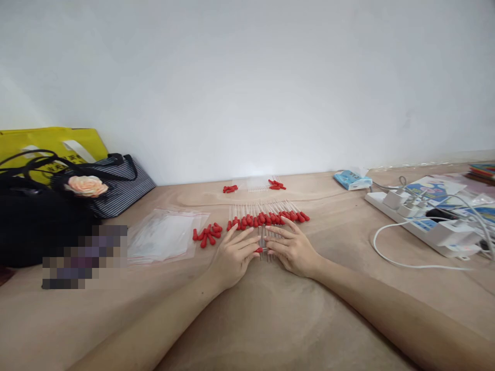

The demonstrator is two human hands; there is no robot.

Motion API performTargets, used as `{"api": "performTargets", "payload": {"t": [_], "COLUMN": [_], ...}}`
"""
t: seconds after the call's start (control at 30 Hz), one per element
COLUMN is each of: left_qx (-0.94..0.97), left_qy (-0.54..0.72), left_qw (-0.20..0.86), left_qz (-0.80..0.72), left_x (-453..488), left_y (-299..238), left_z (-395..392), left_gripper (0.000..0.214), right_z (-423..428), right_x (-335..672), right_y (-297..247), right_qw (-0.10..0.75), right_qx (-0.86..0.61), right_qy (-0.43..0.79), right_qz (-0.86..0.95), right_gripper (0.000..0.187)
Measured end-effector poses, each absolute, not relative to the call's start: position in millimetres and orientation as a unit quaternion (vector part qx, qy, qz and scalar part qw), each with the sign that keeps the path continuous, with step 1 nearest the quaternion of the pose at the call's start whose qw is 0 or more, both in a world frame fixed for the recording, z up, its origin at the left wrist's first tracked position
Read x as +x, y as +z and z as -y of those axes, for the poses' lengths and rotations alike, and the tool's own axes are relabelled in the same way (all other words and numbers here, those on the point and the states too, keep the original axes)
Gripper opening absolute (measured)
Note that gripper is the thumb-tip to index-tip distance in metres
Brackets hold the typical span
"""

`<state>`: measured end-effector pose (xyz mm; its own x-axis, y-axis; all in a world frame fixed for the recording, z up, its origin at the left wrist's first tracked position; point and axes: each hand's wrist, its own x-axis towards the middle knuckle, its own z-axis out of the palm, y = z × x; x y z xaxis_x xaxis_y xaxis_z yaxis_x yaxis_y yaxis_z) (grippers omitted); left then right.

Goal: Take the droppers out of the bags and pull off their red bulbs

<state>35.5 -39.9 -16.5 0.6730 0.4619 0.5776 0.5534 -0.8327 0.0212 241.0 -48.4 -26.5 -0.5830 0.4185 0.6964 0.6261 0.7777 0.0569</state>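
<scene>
Your left hand [234, 257] and right hand [294, 252] lie flat, fingers stretched out and grasping nothing, on one row of red-capped tubes [266, 219] at mid-table, too many to count. One cap [260, 250] sits between your thumbs. Three loose-cap heaps [207, 236] lie nearby.

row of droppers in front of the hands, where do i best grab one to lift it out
Probably by its red bulb, pinched from above. The droppers lie flat on the table, packed side by side, so the thin clear tubes leave little room to get around them; the bulbs are thicker.
</scene>
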Motion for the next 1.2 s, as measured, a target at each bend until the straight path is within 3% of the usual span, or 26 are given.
{"api": "performTargets", "payload": {"t": [0.73, 1.0, 1.2], "left_qx": [-0.906, -0.801, -0.708], "left_qy": [-0.3, -0.416, -0.37], "left_qw": [0.057, 0.017, 0.042], "left_qz": [0.292, 0.429, 0.6], "left_x": [21.5, 1.7, -45.7], "left_y": [-18.9, -2.6, 15.7], "left_z": [40.4, 30.6, 1.5], "left_gripper": [0.021, 0.024, 0.033], "right_z": [50.2, 46.1, 40.5], "right_x": [247.4, 259.0, 274.5], "right_y": [-24.2, -25.5, -24.7], "right_qw": [0.365, 0.323, 0.282], "right_qx": [-0.29, -0.442, -0.511], "right_qy": [-0.185, -0.149, -0.082], "right_qz": [0.865, 0.824, 0.808], "right_gripper": [0.017, 0.026, 0.03]}}
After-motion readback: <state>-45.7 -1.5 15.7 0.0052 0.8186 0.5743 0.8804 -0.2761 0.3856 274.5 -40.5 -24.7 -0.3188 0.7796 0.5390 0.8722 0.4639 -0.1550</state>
